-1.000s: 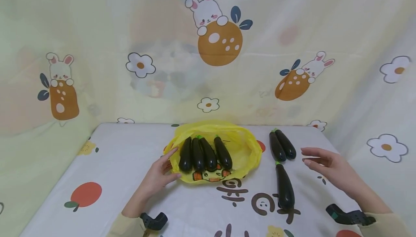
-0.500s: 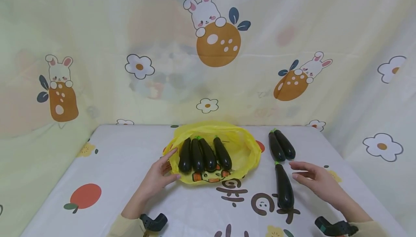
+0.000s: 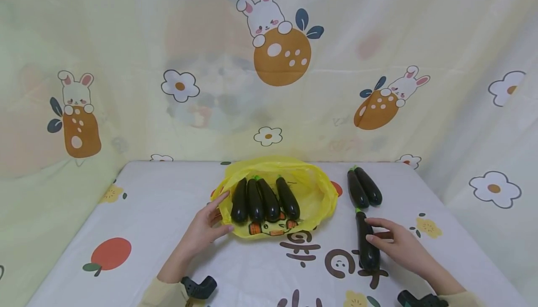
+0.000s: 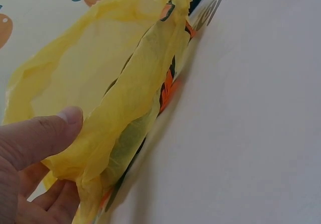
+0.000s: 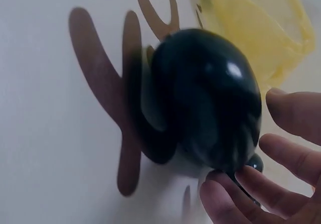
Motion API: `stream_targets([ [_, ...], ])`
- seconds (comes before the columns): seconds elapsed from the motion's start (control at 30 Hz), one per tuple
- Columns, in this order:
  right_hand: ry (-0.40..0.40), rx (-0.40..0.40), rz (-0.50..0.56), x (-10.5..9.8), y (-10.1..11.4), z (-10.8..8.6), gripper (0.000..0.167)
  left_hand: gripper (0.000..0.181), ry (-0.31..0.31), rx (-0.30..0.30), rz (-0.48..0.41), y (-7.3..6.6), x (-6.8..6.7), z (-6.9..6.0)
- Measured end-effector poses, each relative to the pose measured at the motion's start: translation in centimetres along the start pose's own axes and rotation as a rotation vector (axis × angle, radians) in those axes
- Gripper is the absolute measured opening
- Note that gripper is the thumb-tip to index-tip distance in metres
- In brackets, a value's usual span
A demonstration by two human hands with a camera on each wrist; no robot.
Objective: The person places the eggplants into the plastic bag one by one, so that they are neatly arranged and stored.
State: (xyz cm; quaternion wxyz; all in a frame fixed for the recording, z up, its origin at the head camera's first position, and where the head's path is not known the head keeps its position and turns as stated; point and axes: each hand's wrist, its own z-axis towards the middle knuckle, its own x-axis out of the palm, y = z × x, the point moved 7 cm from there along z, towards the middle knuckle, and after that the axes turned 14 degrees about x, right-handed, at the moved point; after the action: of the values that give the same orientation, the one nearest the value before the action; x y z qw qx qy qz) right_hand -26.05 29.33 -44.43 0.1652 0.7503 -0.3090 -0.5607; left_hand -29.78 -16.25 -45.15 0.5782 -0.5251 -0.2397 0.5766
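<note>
The left hand [image 3: 203, 227] had its thumb and fingers curled about the left edge of the yellow bag [image 3: 321, 183], plastic between them; inside the bag lay four eggplants [image 3: 254, 202], so by my judgement the work stood a little past halfway, with three seemingly left; right of the bag were a farther pair of eggplants [image 3: 358, 191], side by side, and the nearest eggplant [image 3: 366, 251], level with the bag's near edge and beyond; the right hand [image 3: 397, 246] was at its right flank, fingers parted and not wrapped round it; whether every fingertip touched the skin, I could not tell.
</note>
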Motion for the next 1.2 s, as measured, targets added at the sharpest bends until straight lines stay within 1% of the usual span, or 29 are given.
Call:
stream_targets([
  [0.2, -0.016, 0.039, -0.041, 0.5, 0.6, -0.2, 0.061, 0.085, -0.002, -0.007, -0.004, 0.0, -0.1, 0.1],
  [0.33, -0.017, 0.068, -0.048, 0.6, 0.8, -0.2, 0.063, 0.085, -0.006, -0.014, -0.004, -0.1, -0.1, 0.1],
  [0.5, -0.015, 0.092, -0.029, 0.7, 0.7, 0.0, 0.062, 0.085, -0.005, -0.011, 0.001, -0.2, -0.1, 0.1],
  [0.7, -0.012, 0.103, -0.005, 0.7, 0.5, 0.2, 0.063, 0.085, -0.007, -0.011, 0.006, -0.1, -0.1, 0.1],
  [0.93, -0.006, 0.094, 0.006, 0.5, 0.2, 0.2, 0.062, 0.085, -0.009, -0.020, -0.003, 0.1, 0.0, 0.0],
  [1.1, 0.001, 0.078, 0.057, -0.3, 0.2, 0.0, 0.062, 0.085, -0.013, -0.023, -0.002, 0.0, 0.0, 0.1],
  [1.2, 0.016, 0.053, 0.092, -0.9, 0.4, -0.3, 0.063, 0.085, -0.015, -0.025, 0.003, 0.0, -0.1, 0.0],
])
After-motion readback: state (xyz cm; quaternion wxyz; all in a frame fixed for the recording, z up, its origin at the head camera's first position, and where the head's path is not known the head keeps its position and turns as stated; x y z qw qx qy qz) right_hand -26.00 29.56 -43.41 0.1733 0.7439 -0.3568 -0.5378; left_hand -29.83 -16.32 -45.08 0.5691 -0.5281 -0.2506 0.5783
